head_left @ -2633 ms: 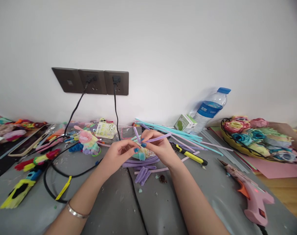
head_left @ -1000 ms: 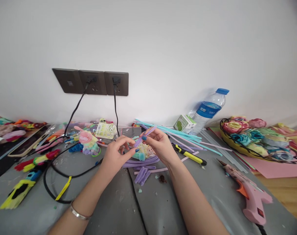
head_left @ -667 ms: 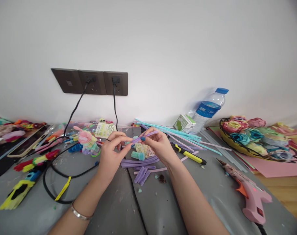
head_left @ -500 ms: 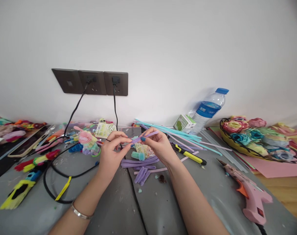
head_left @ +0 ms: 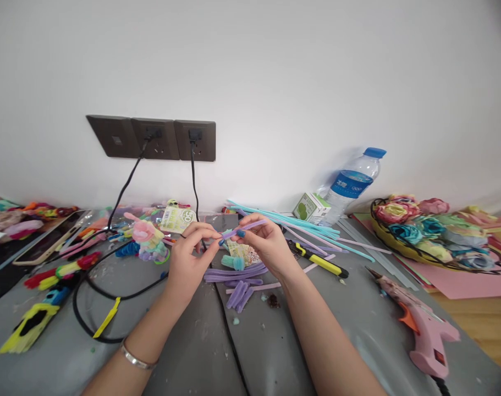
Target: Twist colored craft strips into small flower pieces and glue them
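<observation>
A purple pipe cleaner (head_left: 230, 234) stretches between my two hands above the middle of the table. My left hand (head_left: 192, 253) pinches its left end between thumb and finger. With blue-nailed fingertips, my right hand (head_left: 266, 245) grips it farther right, and its free end sticks out past the fingers. Below them lie long purple pipe cleaners (head_left: 234, 273), a small bundle of folded purple pieces (head_left: 240, 296) and a light blue coiled piece (head_left: 232, 262). Long turquoise strips (head_left: 283, 220) are spread behind my right hand.
A yellow utility knife (head_left: 322, 263), a pink glue gun (head_left: 427, 335) and a basket of fabric flowers (head_left: 423, 231) are on the right. A water bottle (head_left: 351, 187) leans at the wall beside a small box (head_left: 311, 207). Black cables (head_left: 89, 324) loop at left near a pastel figure (head_left: 149, 236).
My hands stay almost in place, with only slight finger movement. The purple pipe cleaner between them is a little straighter and remains held at both places.
</observation>
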Tool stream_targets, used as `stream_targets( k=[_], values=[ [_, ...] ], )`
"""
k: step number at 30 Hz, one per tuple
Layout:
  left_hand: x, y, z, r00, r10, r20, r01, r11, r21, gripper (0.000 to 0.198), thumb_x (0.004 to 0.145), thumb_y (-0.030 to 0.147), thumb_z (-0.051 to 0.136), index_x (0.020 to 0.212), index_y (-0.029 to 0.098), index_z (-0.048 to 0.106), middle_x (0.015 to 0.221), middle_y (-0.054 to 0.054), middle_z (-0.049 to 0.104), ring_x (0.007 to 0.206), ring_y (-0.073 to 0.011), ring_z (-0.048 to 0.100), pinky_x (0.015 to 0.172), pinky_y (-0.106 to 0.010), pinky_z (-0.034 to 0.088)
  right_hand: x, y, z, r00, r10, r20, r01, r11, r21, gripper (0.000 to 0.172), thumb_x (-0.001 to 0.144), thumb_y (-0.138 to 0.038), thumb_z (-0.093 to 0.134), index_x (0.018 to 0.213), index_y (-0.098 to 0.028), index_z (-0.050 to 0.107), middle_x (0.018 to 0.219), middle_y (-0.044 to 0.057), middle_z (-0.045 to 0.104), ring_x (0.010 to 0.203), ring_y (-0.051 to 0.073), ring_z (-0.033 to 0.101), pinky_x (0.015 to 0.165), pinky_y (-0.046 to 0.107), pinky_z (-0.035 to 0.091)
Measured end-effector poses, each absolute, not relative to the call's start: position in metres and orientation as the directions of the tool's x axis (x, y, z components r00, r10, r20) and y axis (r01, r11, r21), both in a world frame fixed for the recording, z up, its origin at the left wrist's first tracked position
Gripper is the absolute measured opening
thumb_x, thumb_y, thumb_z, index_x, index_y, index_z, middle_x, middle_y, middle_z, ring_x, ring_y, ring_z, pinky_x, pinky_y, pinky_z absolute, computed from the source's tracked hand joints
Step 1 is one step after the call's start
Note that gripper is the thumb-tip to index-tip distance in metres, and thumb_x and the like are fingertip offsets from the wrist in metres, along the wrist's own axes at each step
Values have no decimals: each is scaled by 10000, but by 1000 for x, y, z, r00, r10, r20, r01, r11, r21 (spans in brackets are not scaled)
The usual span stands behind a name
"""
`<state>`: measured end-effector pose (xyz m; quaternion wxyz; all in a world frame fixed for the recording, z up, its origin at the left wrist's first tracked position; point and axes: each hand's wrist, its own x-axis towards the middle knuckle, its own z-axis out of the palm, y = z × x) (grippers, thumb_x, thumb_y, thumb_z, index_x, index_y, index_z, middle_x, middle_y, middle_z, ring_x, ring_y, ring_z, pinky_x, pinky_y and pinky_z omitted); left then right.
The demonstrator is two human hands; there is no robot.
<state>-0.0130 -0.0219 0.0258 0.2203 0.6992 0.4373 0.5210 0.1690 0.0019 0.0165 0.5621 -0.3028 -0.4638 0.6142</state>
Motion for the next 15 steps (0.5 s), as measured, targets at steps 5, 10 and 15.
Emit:
stream_targets(
  k=[5,10,15],
  values=[
    [-7,-23,21,72,944,323,190,-331,924,120,789,209,654,908,193,659,923,-42,661,749,-150,596,576,-232,422,167,1,17,-200,968,150,-398,59,-915,214,695,-311,841,768,-210,666,752,4,696,674,149,665,696,306,550],
    [-2,-22,18,35,983,180,-115,-175,978,149,729,281,749,819,175,694,808,-25,686,726,-144,601,644,-237,469,165,-3,20,-244,949,201,-294,125,-948,187,692,-305,835,722,-191,690,794,4,662,730,134,612,696,277,496],
    [4,-24,18,35,999,-6,-398,20,917,272,613,362,869,771,184,736,708,1,654,623,-93,536,540,-187,404,161,-5,21,-232,922,309,-303,233,-924,176,716,-281,822,696,-201,667,807,-8,614,777,132,593,711,267,476]
  ],
)
